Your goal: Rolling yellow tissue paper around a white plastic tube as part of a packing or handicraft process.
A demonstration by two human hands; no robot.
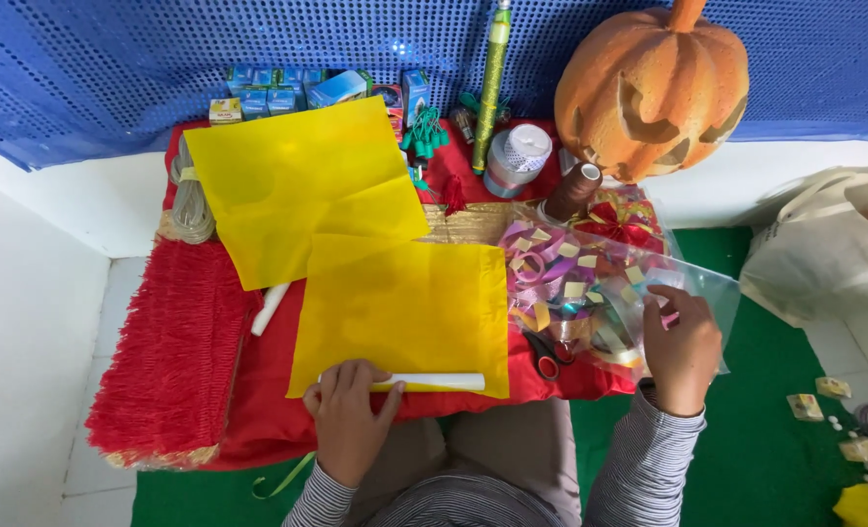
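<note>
Head view, left hand: the left hand (346,415) lies flat with its fingers spread, pressing on one end of a white paper tube (434,382).
Head view, tube: the white paper tube lies lengthwise along the near edge of the front yellow sheet (404,312), touching it.
Head view, right hand: the right hand (681,349) reaches into the mouth of a clear plastic bag (692,288), its fingers curled around the bag's edge; what the fingertips pinch inside, I cannot tell.
Head view, bag: the clear plastic bag lies at the right end of the red cloth (268,390) and is full of ribbon rolls (551,268) in pink, purple and gold.
Head view, scissors: red-handled scissors (545,357) lie just beside the front yellow sheet, partly under the bag.
Head view, second sheet: a back yellow sheet (292,185) lies tilted behind the front one and overlaps it.
Head view, far side: an orange pumpkin (653,88) with a carved face stands at the back right, near a brown thread spool (572,190) and a white ribbon roll (517,156).
Head view, back row: small boxes (287,90) stand along the blue sequin backdrop (112,59).
Head view, left: a red fringe (175,351) hangs over the left end of the cloth.
</note>
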